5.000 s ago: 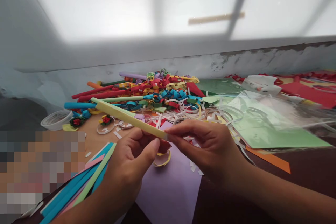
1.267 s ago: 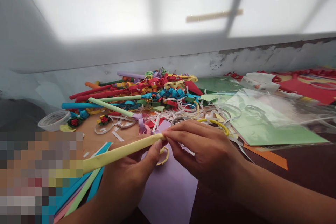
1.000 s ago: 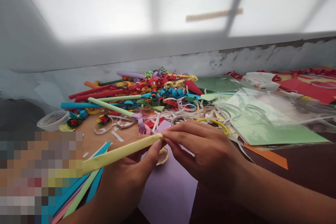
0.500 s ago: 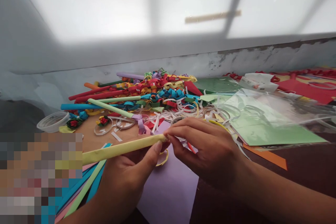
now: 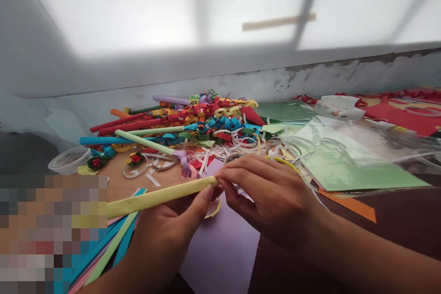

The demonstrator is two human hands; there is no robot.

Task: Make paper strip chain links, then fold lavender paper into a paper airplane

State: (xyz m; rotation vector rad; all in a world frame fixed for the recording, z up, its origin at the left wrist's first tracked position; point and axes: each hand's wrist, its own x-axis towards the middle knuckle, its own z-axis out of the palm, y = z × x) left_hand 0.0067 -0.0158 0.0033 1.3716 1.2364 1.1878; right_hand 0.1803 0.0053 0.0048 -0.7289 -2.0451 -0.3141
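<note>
A long pale-yellow paper tube (image 5: 165,196) slants across the front, its left part cut off by a blurred patch. My left hand (image 5: 168,234) is closed round it from below, the thumb pressing near its right end. At that same end the fingertips of my right hand (image 5: 272,197) are pinched together; whether something small sits between them is hidden. Just beneath hangs a yellow paper loop (image 5: 214,209), partly behind my left thumb. Under both hands lies a purple paper sheet (image 5: 223,248).
Behind my hands is a heap of paper chains (image 5: 206,112) with coloured paper tubes (image 5: 129,126). A clear plastic tub (image 5: 69,158) stands left, above loose paper strips (image 5: 112,250). Green sheets (image 5: 361,172) under plastic lie right, by an orange strip (image 5: 351,204). A wall (image 5: 172,69) rises behind.
My right hand has shifted very slightly at the tube's end. The tube and my left hand stay almost in the same place.
</note>
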